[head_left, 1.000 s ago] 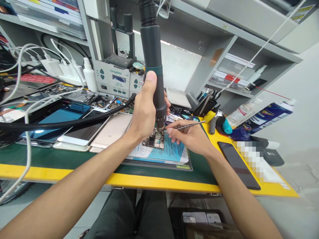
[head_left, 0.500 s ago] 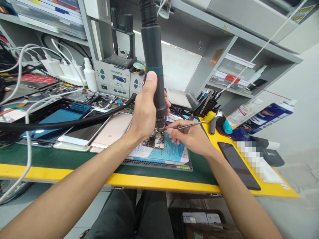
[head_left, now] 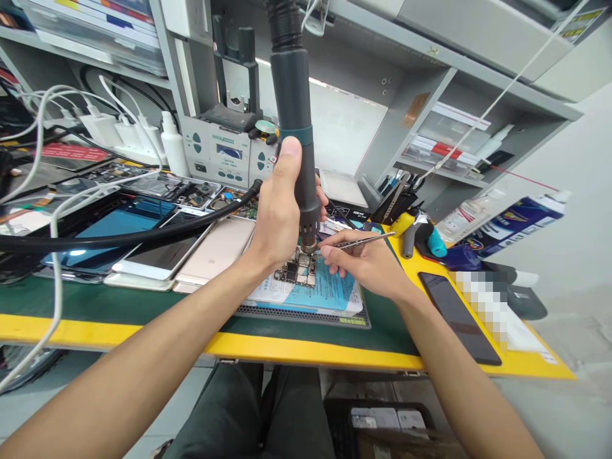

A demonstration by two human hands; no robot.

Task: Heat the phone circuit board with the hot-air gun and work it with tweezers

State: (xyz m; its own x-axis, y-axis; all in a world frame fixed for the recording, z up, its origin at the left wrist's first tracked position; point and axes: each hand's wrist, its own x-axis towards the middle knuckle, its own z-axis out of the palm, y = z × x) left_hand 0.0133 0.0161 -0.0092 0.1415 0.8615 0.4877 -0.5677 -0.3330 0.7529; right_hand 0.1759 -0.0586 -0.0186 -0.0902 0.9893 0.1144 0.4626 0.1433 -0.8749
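Note:
My left hand [head_left: 282,204] is wrapped round a dark hot air gun [head_left: 295,95], its thumb lying along the handle. The gun stands nearly upright, its metal nozzle close over the upper part of a phone circuit board [head_left: 296,268]. In my right hand [head_left: 366,261] a pair of metal tweezers [head_left: 358,241] is pinched, held slantwise with the tip near the nozzle. The nozzle and fingers hide the tweezer tip. Beneath the board lies a blue and white printed sheet [head_left: 335,290] on a grey perforated mat [head_left: 354,317].
Several phones, among them a gold one [head_left: 215,252], lie left of the board under a thick black hose [head_left: 143,241]. Behind stands a grey rework station [head_left: 229,153]. A dark phone [head_left: 459,319] rests at right near the yellow bench edge [head_left: 310,350].

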